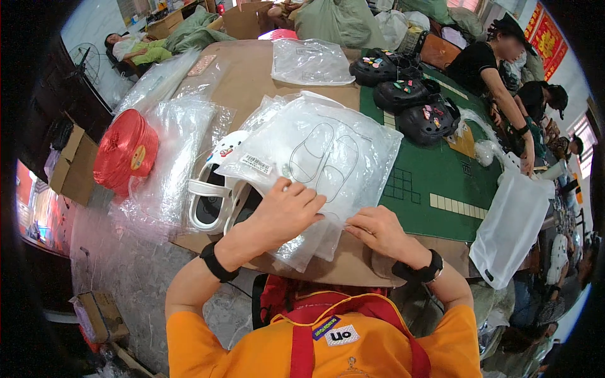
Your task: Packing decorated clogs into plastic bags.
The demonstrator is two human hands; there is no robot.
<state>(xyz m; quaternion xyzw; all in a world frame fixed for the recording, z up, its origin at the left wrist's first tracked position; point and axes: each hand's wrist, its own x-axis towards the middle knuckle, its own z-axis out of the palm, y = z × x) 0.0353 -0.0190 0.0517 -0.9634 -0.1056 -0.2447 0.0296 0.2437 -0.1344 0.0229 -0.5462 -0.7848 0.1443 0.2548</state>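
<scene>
translucent plastic bag (353, 129) with a line-drawn shoe pair, wrinkled, spread beyond left grip (283, 206) and right grip (379, 232), near edge touching both, white clogs (208, 189) left of the left grip, partly covered

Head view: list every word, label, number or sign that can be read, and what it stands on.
Wording is located here, not copied.
White patch and purple patch, orange shirt: lettering, upside down.
Barcode label, plastic bag: too small to read.
Yellow label, red roll: too small to read.
Red wall banner: gold marks, too blurred to read.
</scene>
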